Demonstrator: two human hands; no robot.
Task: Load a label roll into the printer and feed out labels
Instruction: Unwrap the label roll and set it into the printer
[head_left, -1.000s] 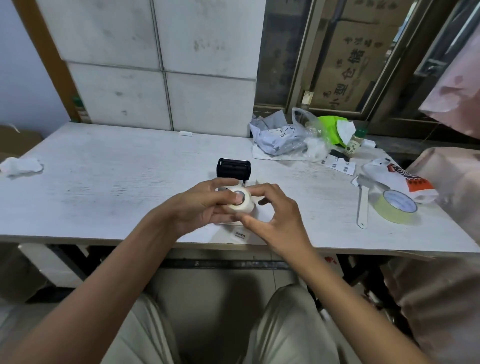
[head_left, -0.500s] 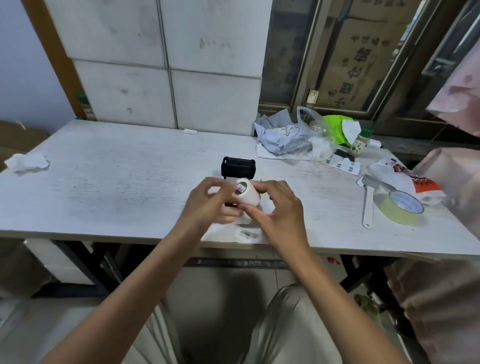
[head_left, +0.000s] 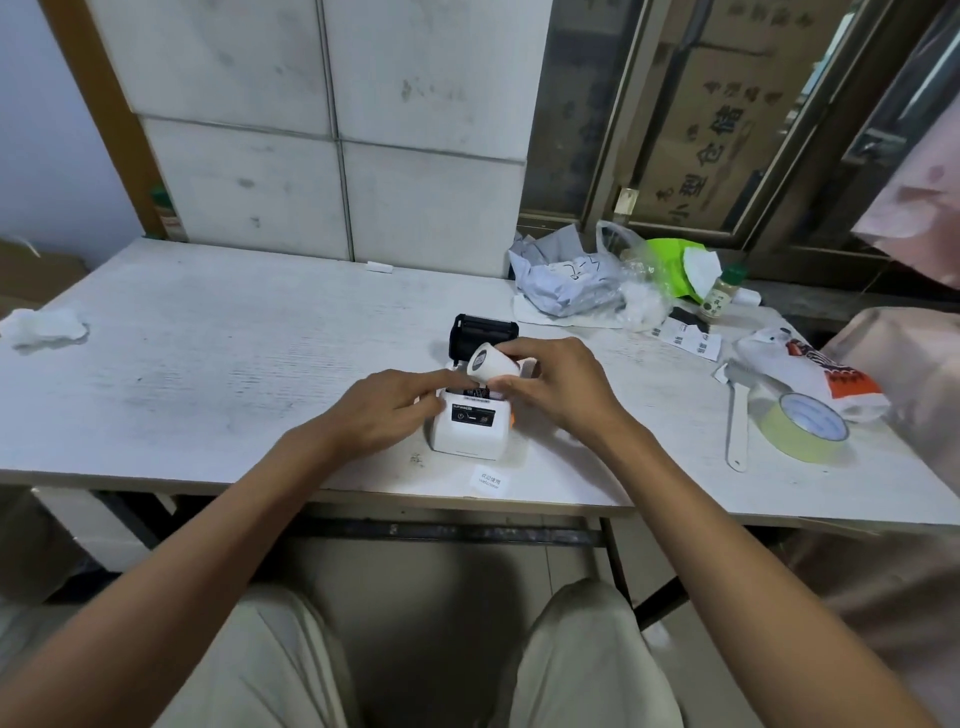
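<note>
A small white label printer (head_left: 470, 428) stands near the front edge of the white table (head_left: 234, 374), its black lid (head_left: 485, 330) flipped open toward the back. A white label roll (head_left: 491, 362) is tilted just above the open compartment, held by my right hand (head_left: 553, 387). My left hand (head_left: 387, 410) rests against the printer's left side, its fingertips reaching the edge of the opening. The inside of the compartment is mostly hidden by my fingers.
A single printed label (head_left: 488, 478) lies in front of the printer. To the right are a white scraper (head_left: 736, 426), a yellow tape roll (head_left: 802, 434) and a snack bag (head_left: 810, 371). Bags and a small bottle (head_left: 721, 293) clutter the back right. Crumpled tissue (head_left: 44, 327) sits far left.
The roll went from both hands to my right hand alone and rose over the open printer. My left hand dropped to the printer's side. The camera view shifted closer.
</note>
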